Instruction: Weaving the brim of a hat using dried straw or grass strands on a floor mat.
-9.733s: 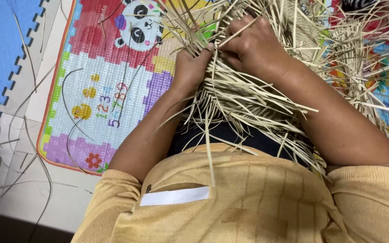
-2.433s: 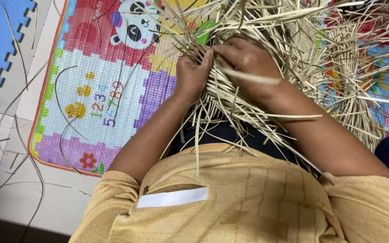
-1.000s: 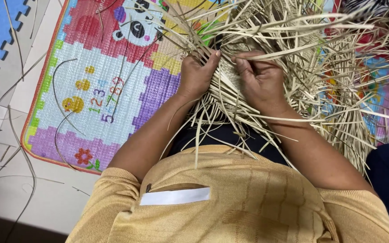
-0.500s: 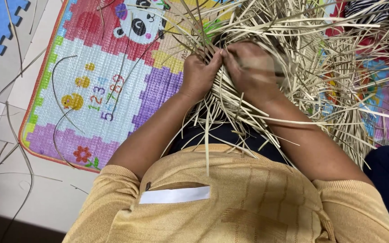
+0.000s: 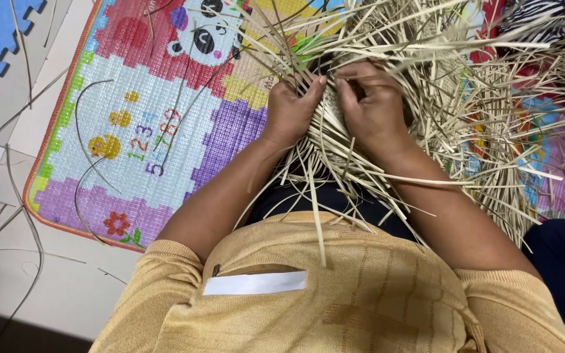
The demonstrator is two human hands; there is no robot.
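Straw weave (image 5: 332, 108) pinched between left hand (image 5: 290, 112) and right hand (image 5: 375, 108), both closed on strips; loose strips fanned outward, toward lap.

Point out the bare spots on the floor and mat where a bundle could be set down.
Freest: the pale floor below the play mat, with only a few stray strands. The mat's left half, around the numbers, holds only thin loose strands. Crowded: around both hands and to the right, covered by straw strips.

No packages, labels, signs, screens visible.
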